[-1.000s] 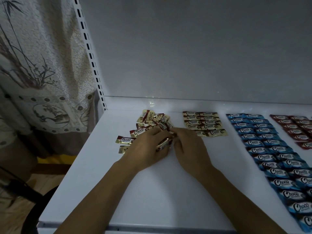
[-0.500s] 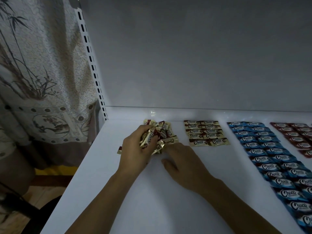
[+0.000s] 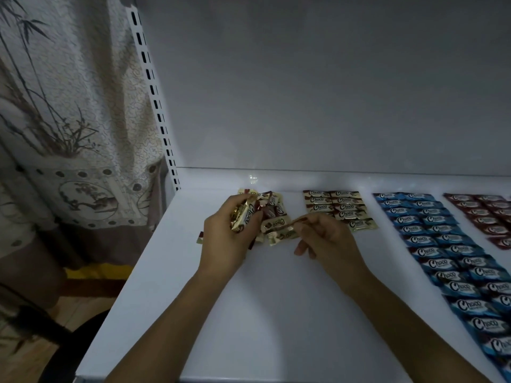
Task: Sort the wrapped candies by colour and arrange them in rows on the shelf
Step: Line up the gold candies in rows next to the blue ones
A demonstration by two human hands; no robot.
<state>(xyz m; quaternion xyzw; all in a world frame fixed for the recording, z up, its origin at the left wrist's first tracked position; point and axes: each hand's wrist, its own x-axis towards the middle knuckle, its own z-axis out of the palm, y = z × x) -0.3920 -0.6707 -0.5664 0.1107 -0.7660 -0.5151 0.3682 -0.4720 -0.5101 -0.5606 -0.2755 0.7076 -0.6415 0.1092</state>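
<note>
Your left hand (image 3: 226, 239) curls around a bunch (image 3: 244, 217) of crinkly, shiny gold-and-cream wrappers, held just above the smooth white shelf (image 3: 276, 313). Your right hand (image 3: 329, 241) pinches one flat, oblong candy (image 3: 286, 225) by its right end. Its long axis lies nearly level and points left, toward the loose pile (image 3: 273, 214) at the back left of the shelf. To the right lie flat cream rows (image 3: 337, 207), then glossy blue rows (image 3: 442, 244), then red rows (image 3: 489, 217), each candy with its long axis across the shelf.
</note>
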